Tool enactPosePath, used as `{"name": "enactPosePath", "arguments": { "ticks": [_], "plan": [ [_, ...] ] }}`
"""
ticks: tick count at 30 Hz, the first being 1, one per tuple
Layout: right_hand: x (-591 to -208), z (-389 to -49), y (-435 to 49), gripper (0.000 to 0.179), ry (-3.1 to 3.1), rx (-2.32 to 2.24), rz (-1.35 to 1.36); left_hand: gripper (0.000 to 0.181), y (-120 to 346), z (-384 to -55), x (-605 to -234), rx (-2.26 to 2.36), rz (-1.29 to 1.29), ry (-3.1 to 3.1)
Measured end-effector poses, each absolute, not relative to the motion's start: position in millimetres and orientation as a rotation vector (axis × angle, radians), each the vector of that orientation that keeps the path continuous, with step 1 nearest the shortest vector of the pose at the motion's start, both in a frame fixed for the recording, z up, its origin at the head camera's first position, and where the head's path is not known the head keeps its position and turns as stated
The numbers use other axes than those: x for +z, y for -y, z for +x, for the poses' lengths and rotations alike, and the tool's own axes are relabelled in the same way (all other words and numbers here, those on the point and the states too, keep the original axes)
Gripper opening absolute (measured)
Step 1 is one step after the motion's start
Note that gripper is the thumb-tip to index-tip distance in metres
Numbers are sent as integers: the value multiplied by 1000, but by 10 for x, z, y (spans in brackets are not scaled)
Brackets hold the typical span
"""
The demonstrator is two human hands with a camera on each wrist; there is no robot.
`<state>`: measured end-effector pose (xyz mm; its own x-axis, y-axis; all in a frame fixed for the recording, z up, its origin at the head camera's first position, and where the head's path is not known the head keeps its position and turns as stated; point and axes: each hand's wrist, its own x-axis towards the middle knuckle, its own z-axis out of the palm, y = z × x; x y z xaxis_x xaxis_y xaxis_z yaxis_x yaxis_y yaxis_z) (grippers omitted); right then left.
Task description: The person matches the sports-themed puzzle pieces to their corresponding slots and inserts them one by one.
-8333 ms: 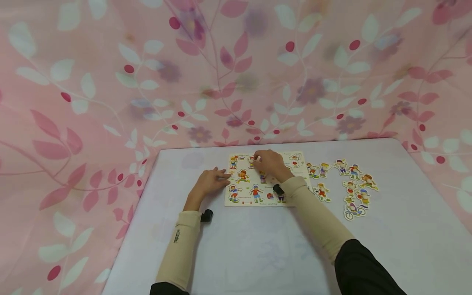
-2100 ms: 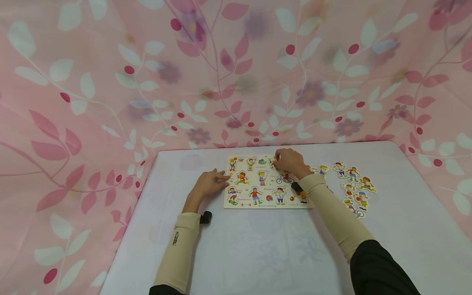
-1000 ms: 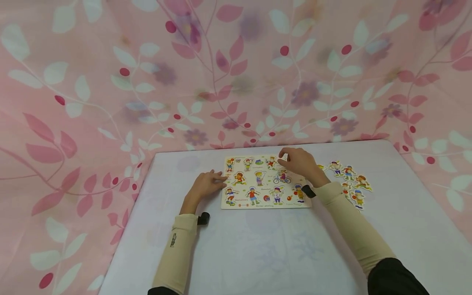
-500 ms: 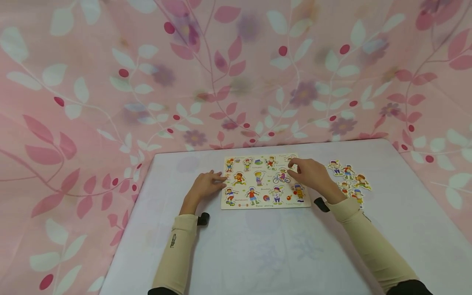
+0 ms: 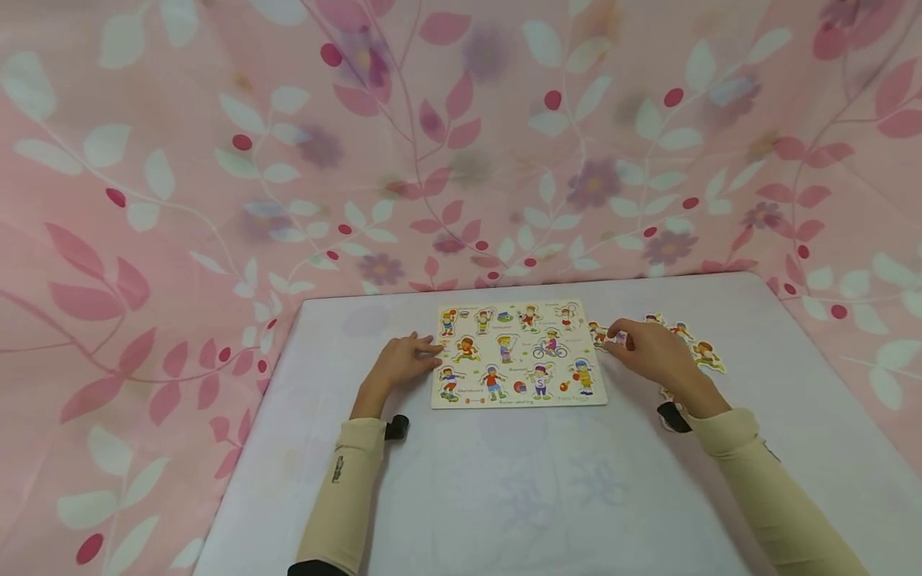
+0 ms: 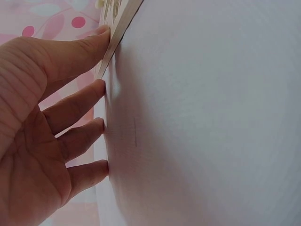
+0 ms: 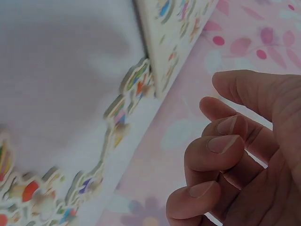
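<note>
My left hand [image 5: 398,364] lies at the left edge of the puzzle board [image 5: 599,396], a cream board with rows of small sports figures. In the left wrist view the thumb [image 6: 87,49] touches the board's edge, and the spread fingers rest their tips on the cloth. To the right of the board, my right hand [image 5: 663,360] hovers over loose puzzle pieces, nearest a skateboarder piece [image 5: 598,334] beside the board. Its fingers are loosely bent with nothing between them. A footballer figure [image 5: 529,318] and a tennis figure [image 5: 567,318] show in the top row.
More loose pieces lie farther right, such as a running figure [image 5: 708,357], partly covered by the right hand and wrist. A white cloth [image 5: 519,488] covers the table. A pink floral curtain [image 5: 461,160] rises behind its far edge.
The right hand has let go over the board's top row and moved right to the loose pieces. The loose footballer piece has left its earlier spot. The left hand keeps its place.
</note>
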<state>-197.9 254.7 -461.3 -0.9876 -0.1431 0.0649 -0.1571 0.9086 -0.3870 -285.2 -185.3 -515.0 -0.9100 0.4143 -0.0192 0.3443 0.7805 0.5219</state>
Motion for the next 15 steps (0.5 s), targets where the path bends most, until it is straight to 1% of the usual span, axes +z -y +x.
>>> {"name": "enactPosePath", "arguments": {
  "ticks": [7,15],
  "plan": [
    [-4641,-1920,-2773,27,3083,623,142,34,1859,-2859,-5151,787,624,-2855],
    [-4750,-1840,-3025,27,3132,645,111,34,1854,-2856,-5156,776,630,-2841]
  ]
}}
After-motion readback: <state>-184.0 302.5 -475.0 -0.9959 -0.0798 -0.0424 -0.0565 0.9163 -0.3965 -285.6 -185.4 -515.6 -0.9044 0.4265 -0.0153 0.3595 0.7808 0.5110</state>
